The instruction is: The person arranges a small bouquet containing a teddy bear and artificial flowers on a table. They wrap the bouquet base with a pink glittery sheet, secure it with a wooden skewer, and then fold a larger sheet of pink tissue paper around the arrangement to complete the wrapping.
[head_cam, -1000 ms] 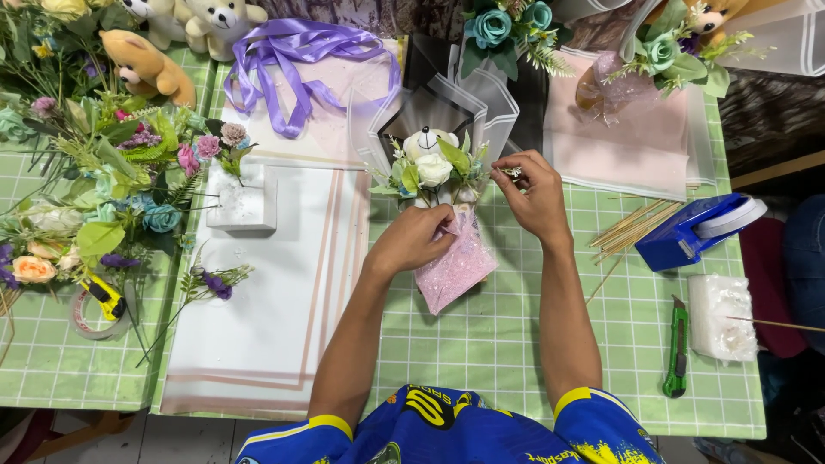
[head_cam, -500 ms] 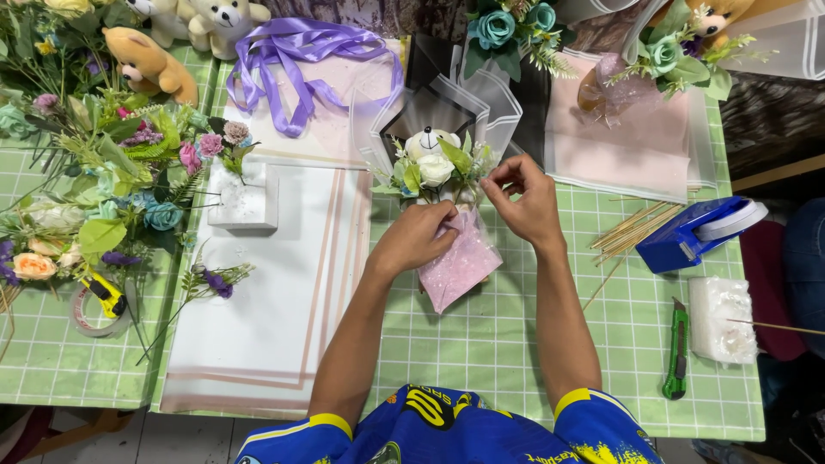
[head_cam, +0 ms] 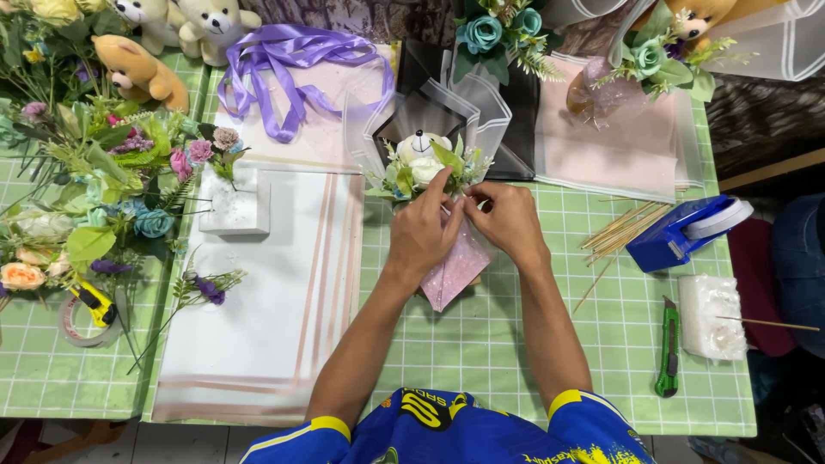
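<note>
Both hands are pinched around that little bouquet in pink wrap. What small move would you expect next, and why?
Probably a tighter gather of the pink wrap just under the flowers. The left hand and the right hand meet at the neck of the small bouquet, where the paper looks loosely bunched, with nothing seen binding it there. The blue tape dispenser sits off to the right, untouched.

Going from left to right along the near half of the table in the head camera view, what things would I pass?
Roll of tape → sprig with purple flower → white wrapping sheet → left hand → right hand, both on a small pink-wrapped bouquet → green utility knife → white foam block.
</note>
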